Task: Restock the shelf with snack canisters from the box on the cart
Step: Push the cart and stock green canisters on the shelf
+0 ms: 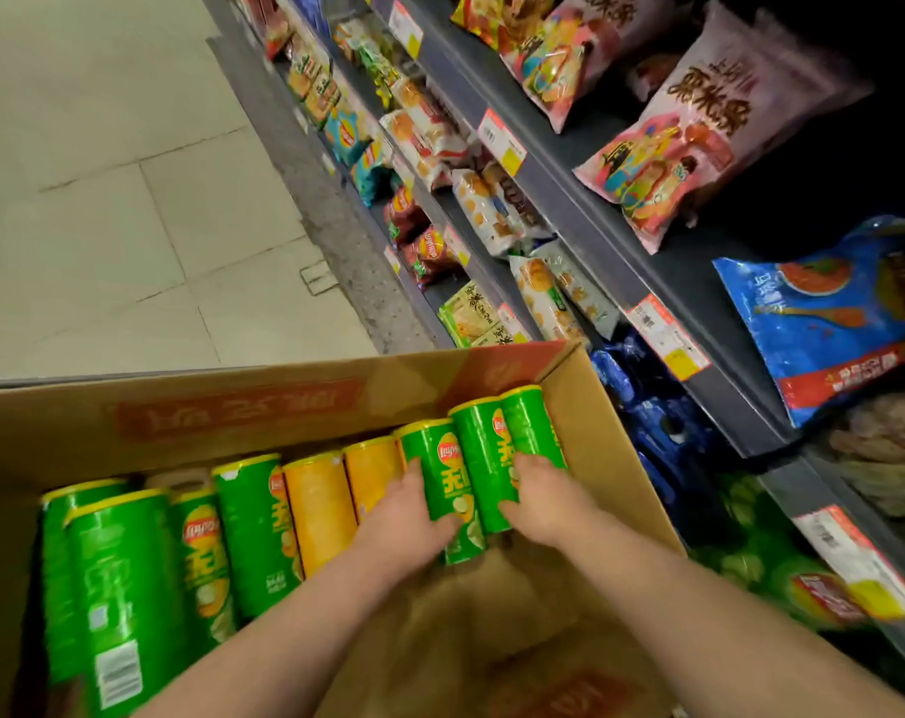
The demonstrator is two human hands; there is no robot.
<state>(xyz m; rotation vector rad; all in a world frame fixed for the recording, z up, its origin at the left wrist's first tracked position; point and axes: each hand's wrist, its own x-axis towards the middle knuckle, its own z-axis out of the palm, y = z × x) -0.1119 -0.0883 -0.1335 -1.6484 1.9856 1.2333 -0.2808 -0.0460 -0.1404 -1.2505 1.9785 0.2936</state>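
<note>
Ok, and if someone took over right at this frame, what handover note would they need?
Left hand grips a green canister at the right end of the box.
Right hand grips the neighbouring green canisters.
All three lie in the box.
The remaining green and yellow canisters lie in a row to the left.
No canister shows on the shelf.
Left to do: lift these out, shelve them, then the rest.

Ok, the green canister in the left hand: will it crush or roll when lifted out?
Probably stiff: the green canister shows no dent under the left hand. On its side in the box, it would likely roll if released. Its glossy wrap may slip.
</note>
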